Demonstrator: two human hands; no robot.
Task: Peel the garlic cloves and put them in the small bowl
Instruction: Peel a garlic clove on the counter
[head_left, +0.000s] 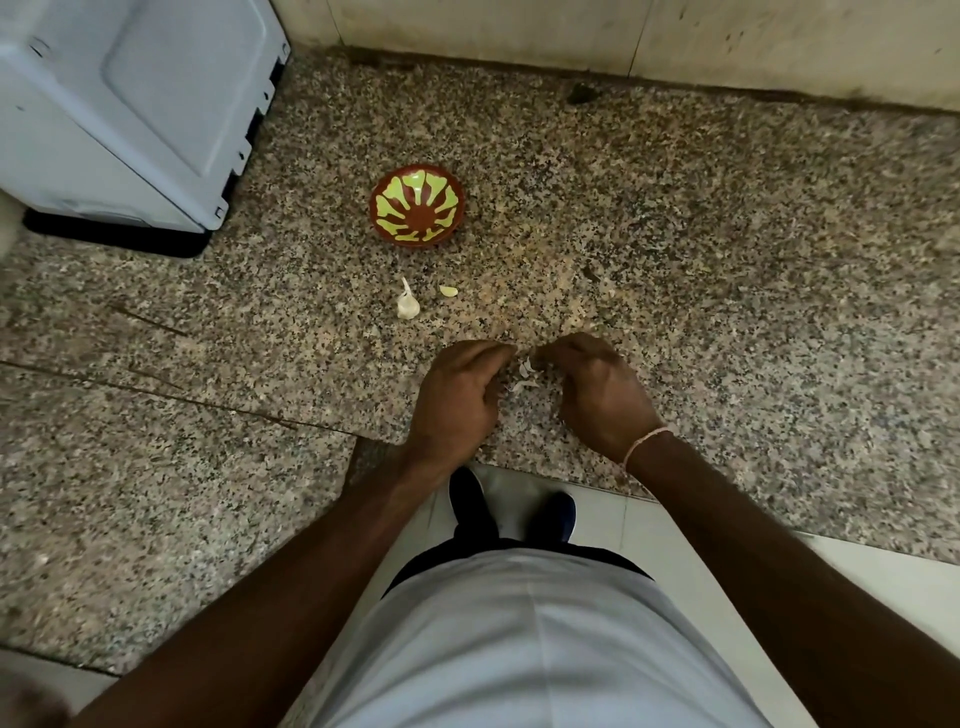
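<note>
Speckled granite counter fills most of the view, w/ a crack line running across its left part; pale tiled wall along the far edge; big grey-white appliance on a black base at the far left corner, standing on the counter. Person's white shirt and dark shoes at the bottom, over pale floor tile.

Left hand and right hand meet near the counter's front edge, fingers curled, fingertips pinching the same garlic clove between them; only a bit of white skin shows, so how far it's peeled can't be told; loose skin scrap just below it. Thin thread band on the right wrist.

Small bowl, red-brown w/ yellow-green petal pattern, sits well beyond the hands, toward the wall; nothing visible inside. Between bowl and hands: a garlic piece w/ pointed papery tip, and just right of it, apart, a small loose clove; both lie on the counter, nearer the hands than the bowl.
</note>
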